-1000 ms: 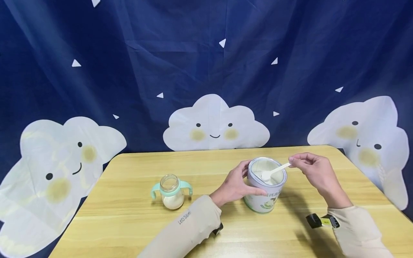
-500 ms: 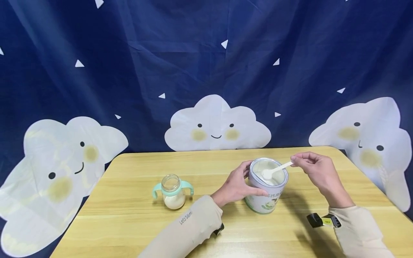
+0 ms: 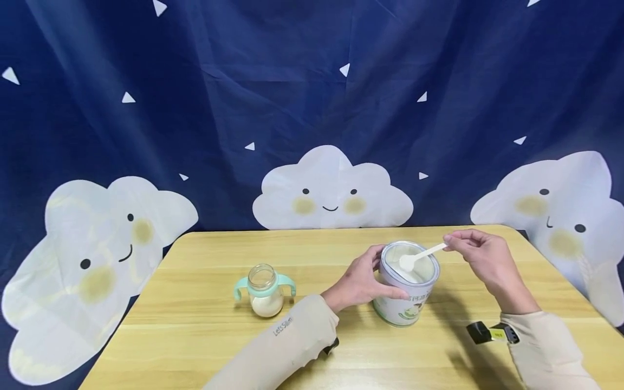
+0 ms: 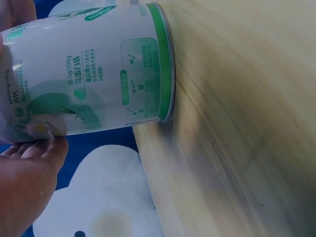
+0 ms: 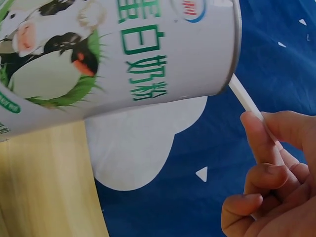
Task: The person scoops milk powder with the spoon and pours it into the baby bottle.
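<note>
On the right half of the table in the head view stands a white milk powder can [image 3: 407, 306] with its lid off. My left hand [image 3: 358, 283] grips its left side, the thumb laid across the front. In the left wrist view the fingers [image 4: 54, 153] press against the can's printed wall [image 4: 98, 69]. My right hand [image 3: 480, 257] pinches the handle end of a white scoop [image 3: 430, 252]. The scoop's bowl is inside the can's mouth, heaped with white powder. From the right wrist, the handle [image 5: 246, 96] slopes over the rim between thumb and forefinger, the bowl hidden behind the can.
Left of the hands is an uncapped baby bottle [image 3: 267, 303] with mint green handles and white powder inside. The wooden table [image 3: 219, 260] ends at a blue curtain [image 3: 273, 81] printed with smiling clouds. A black device [image 3: 492, 333] sits at the right wrist.
The scoop has lifted slightly within the can, and its bowl shows more fully. The left hand keeps its grip on the can. The head view has shifted a little.
</note>
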The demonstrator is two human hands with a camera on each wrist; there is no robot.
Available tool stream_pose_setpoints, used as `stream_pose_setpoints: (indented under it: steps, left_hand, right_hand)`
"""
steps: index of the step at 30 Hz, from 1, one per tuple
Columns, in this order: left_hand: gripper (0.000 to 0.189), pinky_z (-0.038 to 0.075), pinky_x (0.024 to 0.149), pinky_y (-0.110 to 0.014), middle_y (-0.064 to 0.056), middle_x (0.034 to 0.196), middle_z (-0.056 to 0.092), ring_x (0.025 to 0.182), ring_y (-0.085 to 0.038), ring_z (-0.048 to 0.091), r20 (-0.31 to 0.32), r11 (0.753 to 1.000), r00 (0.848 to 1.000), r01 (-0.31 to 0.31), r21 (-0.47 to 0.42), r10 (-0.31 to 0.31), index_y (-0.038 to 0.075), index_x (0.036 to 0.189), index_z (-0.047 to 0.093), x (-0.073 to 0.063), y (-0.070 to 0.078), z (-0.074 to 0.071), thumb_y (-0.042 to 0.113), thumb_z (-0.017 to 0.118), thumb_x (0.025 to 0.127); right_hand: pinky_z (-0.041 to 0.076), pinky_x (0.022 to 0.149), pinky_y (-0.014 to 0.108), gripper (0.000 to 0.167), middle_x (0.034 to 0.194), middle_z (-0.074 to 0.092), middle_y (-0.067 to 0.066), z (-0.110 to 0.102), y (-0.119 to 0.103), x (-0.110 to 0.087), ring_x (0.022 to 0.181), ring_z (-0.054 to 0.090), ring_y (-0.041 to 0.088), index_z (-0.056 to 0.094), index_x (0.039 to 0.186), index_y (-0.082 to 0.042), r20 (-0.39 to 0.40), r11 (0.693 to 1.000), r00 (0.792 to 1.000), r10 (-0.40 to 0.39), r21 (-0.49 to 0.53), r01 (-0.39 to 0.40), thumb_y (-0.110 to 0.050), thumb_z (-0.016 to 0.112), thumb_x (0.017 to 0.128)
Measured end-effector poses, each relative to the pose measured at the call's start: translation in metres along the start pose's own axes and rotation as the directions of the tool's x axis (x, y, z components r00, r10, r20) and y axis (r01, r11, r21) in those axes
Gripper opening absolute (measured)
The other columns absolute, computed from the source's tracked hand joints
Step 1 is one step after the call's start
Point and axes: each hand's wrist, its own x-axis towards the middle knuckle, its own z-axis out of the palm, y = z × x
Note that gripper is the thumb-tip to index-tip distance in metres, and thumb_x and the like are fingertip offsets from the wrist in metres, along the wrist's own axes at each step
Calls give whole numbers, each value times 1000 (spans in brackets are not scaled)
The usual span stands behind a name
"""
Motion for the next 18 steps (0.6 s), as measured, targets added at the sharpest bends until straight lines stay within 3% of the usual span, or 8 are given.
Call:
stream_pose_setpoints:
  steps: [6,11,18]
  left_hand:
    - [97,39,110,-28,8,143,52,133,-11,47,33,999,999,-24,22,23,14,149,41,-3,2,-4,20,95,69]
    - [99,36,111,-24,0,152,44,138,-15,42,46,999,998,-46,3,45,9,152,37,-4,5,-9,20,93,71]
    - [101,34,112,-22,-3,156,38,141,-15,38,40,1000,999,-12,-17,12,8,153,35,-7,9,-21,21,93,71]
  right_hand:
    - [47,68,20,24,80,71,-20,-7,-4,0,82,56,2,73,102,-17,-4,999,1000,6,35,-6,-39,67,96]
    - [47,68,18,24,80,71,-21,-10,-9,2,82,57,1,73,104,-16,-11,999,1000,2,54,-2,-38,67,96]
    - [47,68,17,16,78,71,-21,-8,-14,4,81,56,2,73,99,-23,-18,995,1000,-1,103,3,-38,69,95]
